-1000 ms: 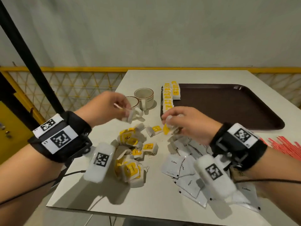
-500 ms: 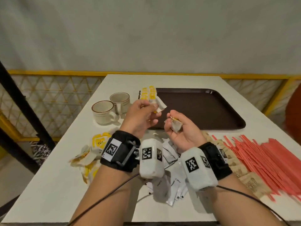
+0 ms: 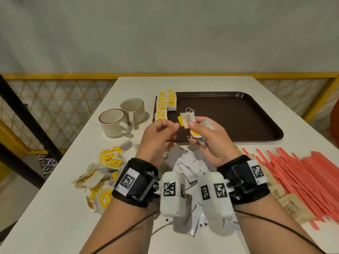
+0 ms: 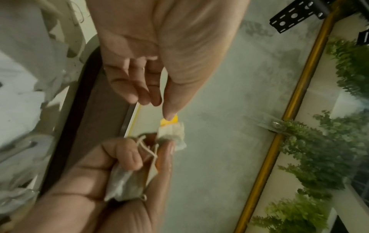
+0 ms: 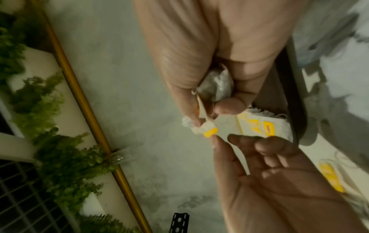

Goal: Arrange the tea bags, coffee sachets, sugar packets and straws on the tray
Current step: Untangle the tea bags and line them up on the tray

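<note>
My right hand (image 3: 192,129) grips a small bunch of tea bags (image 3: 187,119) above the near left part of the dark brown tray (image 3: 229,116). One bag stands up between thumb and fingers, and its yellow tag (image 4: 169,122) sticks out to the left. My left hand (image 3: 175,127) is beside it with relaxed fingers, its thumb tip touching that tag. In the right wrist view more bags (image 5: 215,88) lie bunched in the right palm. Two rows of tea bags (image 3: 162,107) line the tray's left edge. Loose tea bags (image 3: 104,171) lie on the table at the left.
White coffee sachets (image 3: 190,167) lie under my wrists. Brown sugar packets (image 3: 286,200) and a spread of red straws (image 3: 302,173) fill the table's right side. Two cups (image 3: 113,121) stand left of the tray. A yellow railing (image 3: 55,76) runs behind the table.
Both hands rose from the loose pile to the tray's near edge. The tea bag the left hand held half a second ago now sits in the right hand's bunch.
</note>
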### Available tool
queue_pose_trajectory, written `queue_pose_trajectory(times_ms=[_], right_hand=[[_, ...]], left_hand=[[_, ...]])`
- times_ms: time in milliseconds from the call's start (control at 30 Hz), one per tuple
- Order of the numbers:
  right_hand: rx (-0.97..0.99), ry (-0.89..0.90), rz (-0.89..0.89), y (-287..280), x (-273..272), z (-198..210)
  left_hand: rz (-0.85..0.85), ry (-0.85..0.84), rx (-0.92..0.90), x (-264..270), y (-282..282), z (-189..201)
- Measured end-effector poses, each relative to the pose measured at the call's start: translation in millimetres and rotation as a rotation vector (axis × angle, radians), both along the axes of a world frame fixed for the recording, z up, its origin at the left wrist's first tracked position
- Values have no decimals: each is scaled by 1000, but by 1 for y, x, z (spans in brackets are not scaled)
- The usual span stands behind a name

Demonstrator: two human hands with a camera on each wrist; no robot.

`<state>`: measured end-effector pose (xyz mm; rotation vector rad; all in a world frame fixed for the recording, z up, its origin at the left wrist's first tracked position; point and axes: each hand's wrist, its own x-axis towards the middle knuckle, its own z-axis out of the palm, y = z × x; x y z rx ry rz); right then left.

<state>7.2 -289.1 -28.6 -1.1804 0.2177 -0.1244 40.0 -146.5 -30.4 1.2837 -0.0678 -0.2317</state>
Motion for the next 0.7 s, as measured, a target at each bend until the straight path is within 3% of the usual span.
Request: queue_pose_trajectory(times_ms=[200,367,500,700], right_hand=[[-326,-210,16,-8,-13,1],[-500,-293,38,-8,-15,1],[-430,-250,88,-11,-15,0],[-187,-158,38,-18,-12,3]], left_hand=[[-190,171,-136,-3,-2,7],[-184,91,-89,-4,-2,4],[-120,44,-22,-5,-1,2],[30,-172,152,-3,0,-3]])
